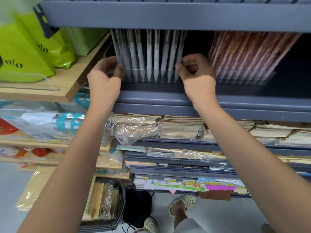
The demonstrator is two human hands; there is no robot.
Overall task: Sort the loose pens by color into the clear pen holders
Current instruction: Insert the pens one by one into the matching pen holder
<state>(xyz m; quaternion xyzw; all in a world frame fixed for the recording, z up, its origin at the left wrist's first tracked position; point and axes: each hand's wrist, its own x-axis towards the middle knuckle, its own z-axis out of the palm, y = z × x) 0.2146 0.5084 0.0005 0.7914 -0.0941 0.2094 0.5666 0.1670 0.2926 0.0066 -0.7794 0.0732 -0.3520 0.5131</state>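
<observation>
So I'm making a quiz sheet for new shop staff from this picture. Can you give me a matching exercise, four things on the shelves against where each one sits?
Things:
1. white pens
2. reddish-brown pens
3. green bags
4. notebook stacks

Places:
A. wooden shelf, far left
B. clear holder to the right of the right hand
C. shelf below the pens
D. clear holder between the two hands, left hand at its left end

Pairs: 1-D, 2-B, 3-A, 4-C
</observation>
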